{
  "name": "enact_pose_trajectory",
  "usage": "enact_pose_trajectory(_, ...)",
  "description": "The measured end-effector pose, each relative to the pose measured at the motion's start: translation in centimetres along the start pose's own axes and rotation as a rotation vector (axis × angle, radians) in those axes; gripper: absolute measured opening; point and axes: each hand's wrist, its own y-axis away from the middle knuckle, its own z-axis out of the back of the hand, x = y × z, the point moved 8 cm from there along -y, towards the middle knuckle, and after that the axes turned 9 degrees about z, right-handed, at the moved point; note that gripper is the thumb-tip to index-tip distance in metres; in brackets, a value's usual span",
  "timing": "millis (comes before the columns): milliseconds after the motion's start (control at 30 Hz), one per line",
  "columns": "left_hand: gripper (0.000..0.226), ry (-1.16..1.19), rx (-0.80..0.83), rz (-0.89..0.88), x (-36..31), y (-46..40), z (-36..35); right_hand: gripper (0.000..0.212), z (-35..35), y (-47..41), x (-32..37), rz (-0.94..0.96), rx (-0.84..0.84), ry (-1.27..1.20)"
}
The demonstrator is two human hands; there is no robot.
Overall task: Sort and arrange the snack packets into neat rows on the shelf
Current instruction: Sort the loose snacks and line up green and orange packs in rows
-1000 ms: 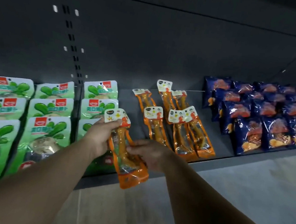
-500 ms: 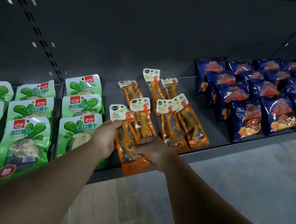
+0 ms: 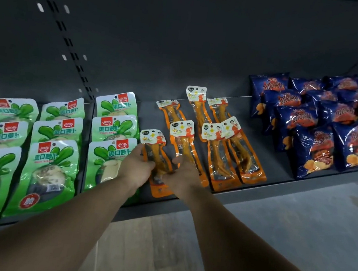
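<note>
Lying at the front of the shelf point(image 3: 278, 184), in the gap between the green packets and the other orange ones, an orange snack packet point(image 3: 153, 142) is gripped from both sides. Its white header card points toward the back wall and its bottom seal reaches almost to the shelf lip, so it is judged to be in the act of being laid as the front-left member of the orange group. The left hand point(image 3: 136, 168) is closed over the packet's left edge, and the right hand point(image 3: 182, 175) is closed over its lower right part; the two-sided hold is presumably used so the long, floppy pouch can be squared up rather than dropped askew. Whether the packet already rests fully on the shelf cannot be told, as its middle is covered by the hands.

Just beside it to the right, a second orange packet point(image 3: 183, 144) is laid parallel, with further orange packets point(image 3: 228, 153) fanned slightly beyond and three more behind. To the left, green packets point(image 3: 109, 144) are overlapped in columns running front to back. Well to the right, dark blue packets point(image 3: 312, 152) are stacked in similar leaning rows. The overlapping is likely meant to keep each label readable.
</note>
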Motion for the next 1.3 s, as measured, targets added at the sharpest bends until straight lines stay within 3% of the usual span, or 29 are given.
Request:
enact_pose_trajectory(133,0.039,-0.120,0.013,-0.037,0.0,0.4,-0.3,0.040,-0.6,0.5,1.1,0.068,0.053,0.357)
enact_pose_trajectory(200,0.029,-0.172,0.018,-0.071,-0.1,0.7,-0.6,0.034,-0.9,0.6,1.4,0.102,0.068,0.501)
enact_pose_trajectory(267,0.023,-0.234,0.026,-0.124,-0.3,0.9,-1.0,0.029,-1.0,0.7,1.7,0.115,0.068,0.583)
enact_pose_trajectory(367,0.032,-0.344,0.042,-0.170,-0.3,0.9,-1.7,0.025,-0.9,0.7,1.9,0.132,0.048,0.647)
enact_pose_trajectory(500,0.039,-0.500,0.076,-0.214,-0.1,1.5,-2.7,0.024,-0.7,0.7,1.9,0.144,0.036,0.675)
enact_pose_trajectory(900,0.034,-0.586,0.152,-0.186,1.0,2.4,-3.9,0.026,-0.8,0.6,1.6,0.180,0.067,0.799)
enact_pose_trajectory(1300,0.038,-0.620,0.095,-0.204,0.1,2.8,-3.9,0.029,1.5,0.9,2.2,0.215,-0.087,0.698)
